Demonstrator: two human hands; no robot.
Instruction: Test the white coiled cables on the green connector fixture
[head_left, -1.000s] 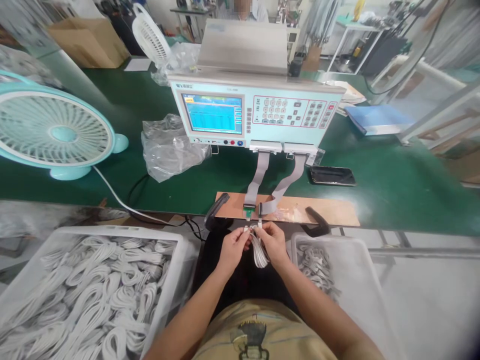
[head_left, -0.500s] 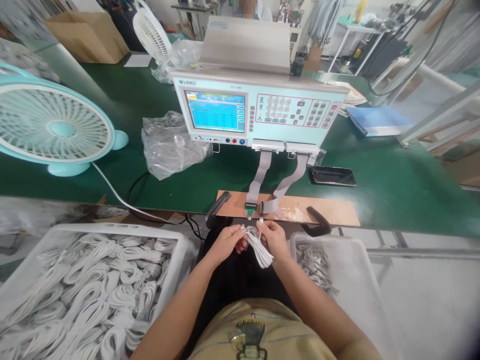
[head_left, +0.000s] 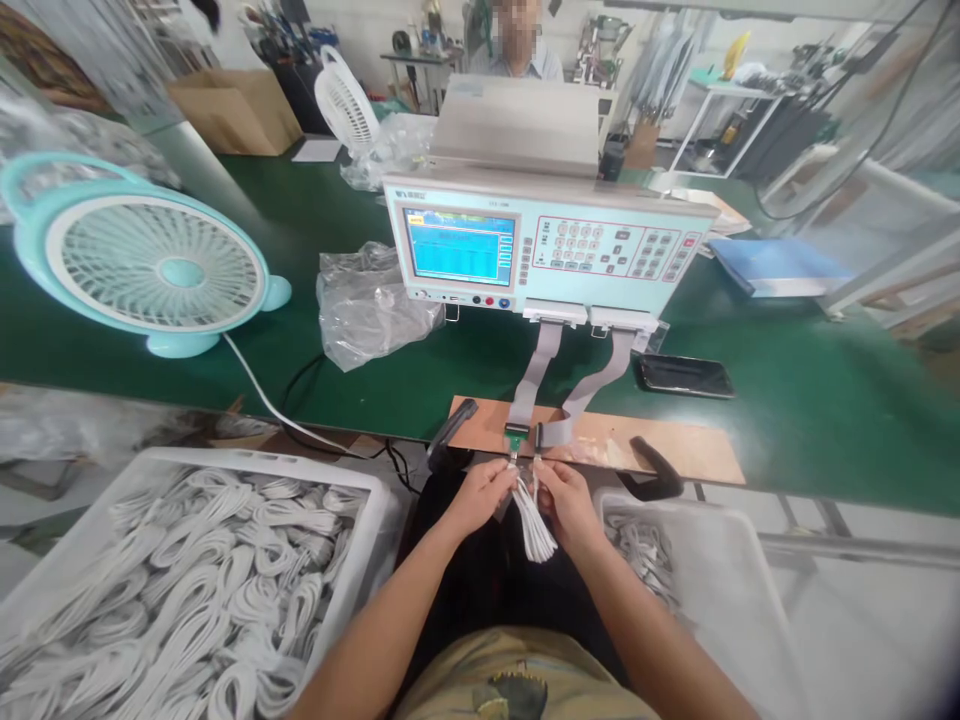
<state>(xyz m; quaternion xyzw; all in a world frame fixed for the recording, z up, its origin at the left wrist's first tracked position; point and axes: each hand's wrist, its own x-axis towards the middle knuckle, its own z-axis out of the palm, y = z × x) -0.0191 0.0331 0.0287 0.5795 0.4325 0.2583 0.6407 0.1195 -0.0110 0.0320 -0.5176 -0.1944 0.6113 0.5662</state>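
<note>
A bundled white cable (head_left: 535, 530) hangs between my two hands at the table's front edge. My left hand (head_left: 486, 494) pinches one end of it, right at the small green circuit board (head_left: 515, 440). With closed fingers, my right hand (head_left: 564, 496) grips the other end, just below the black connector (head_left: 538, 436) of the second ribbon cable. Whether either plug is fully seated I cannot tell. Two grey ribbon cables (head_left: 589, 388) run from these connectors up to a tester (head_left: 551, 245) with a lit blue screen.
A white bin (head_left: 367, 500) of bundled white cables stands at left; another white bin (head_left: 739, 560) holding fewer is at right. Black clamps (head_left: 453, 425) hold a wooden board (head_left: 697, 455). A phone (head_left: 686, 376), a turquoise fan (head_left: 180, 272) and a plastic bag (head_left: 367, 310) lie around. A person sits opposite.
My left hand has brought its cable end up to the green circuit board. My right hand stays at the black connector. The whole view has shifted, showing things lower and further right.
</note>
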